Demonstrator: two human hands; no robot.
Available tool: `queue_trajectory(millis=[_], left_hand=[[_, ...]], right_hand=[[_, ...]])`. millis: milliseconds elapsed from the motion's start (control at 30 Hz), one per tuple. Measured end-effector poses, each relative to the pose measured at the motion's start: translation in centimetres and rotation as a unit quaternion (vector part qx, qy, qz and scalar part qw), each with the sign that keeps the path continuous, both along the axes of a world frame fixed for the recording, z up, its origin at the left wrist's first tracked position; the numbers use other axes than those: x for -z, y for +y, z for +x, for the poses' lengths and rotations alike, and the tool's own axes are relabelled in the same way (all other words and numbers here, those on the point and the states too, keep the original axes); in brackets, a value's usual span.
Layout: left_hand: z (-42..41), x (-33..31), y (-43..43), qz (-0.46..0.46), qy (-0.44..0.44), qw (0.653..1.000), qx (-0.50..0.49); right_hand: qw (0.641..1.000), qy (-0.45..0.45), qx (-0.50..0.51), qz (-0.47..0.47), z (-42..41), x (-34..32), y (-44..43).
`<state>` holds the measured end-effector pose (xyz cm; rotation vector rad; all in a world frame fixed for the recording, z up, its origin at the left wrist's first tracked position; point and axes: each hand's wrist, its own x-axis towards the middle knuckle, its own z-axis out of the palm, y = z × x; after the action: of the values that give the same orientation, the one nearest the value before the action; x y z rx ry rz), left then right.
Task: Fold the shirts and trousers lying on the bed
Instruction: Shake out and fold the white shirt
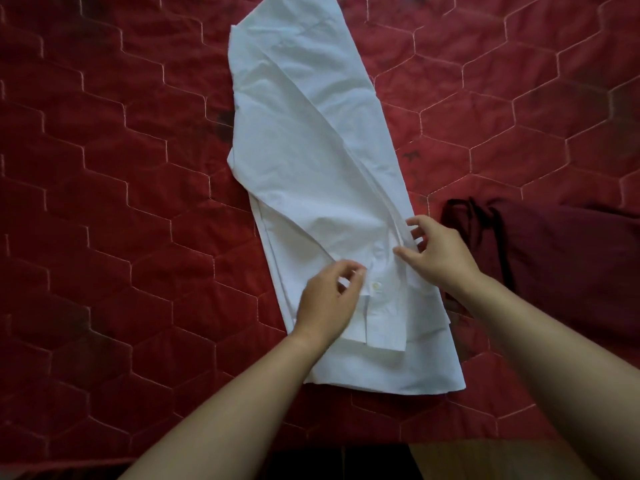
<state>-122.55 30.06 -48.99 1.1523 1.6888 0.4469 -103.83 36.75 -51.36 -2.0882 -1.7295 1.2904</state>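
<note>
The left hand (329, 299) pinches the buttoned cuff (381, 318) while the right hand (441, 254), fingers loose and spread, touches the right edge of the white shirt (311, 150), folded narrow on the red quilted bed (121, 202), a maroon drawstring garment (554, 258) just beside it.

one white shirt (311, 150), one maroon garment (554, 251), one red quilt (104, 168), two hands: left hand (329, 303), right hand (445, 259)

The shirt (311, 150) is plain white, with a pale off-white button (375, 287) on its cuff. The bed cover (121, 202) is deep red, quilted in hexagons of pale pinkish stitching, with some darker blotches. The garment (554, 244) at the right is dark maroon with a black drawstring (478, 216)
</note>
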Motion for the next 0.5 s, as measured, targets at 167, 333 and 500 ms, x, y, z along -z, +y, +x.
queue_trajectory(millis=[167, 333, 500], left_hand=[[-1.0, 2.3, 2.0, -0.007, 0.117, 0.985, -0.128], [0.7, 3.4, 3.8, 0.031, 0.061, 0.993, -0.1], [0.9, 3.9, 3.2, 0.046, 0.067, 0.997, -0.017]], right_hand=[[0.999, -0.014, 0.048, -0.019, -0.6, 0.5, -2.8], [0.996, -0.038, 0.075, 0.011, -2.1, 1.2, -5.6], [0.994, -0.04, 0.085, 0.056, -2.1, 0.8, -8.0]])
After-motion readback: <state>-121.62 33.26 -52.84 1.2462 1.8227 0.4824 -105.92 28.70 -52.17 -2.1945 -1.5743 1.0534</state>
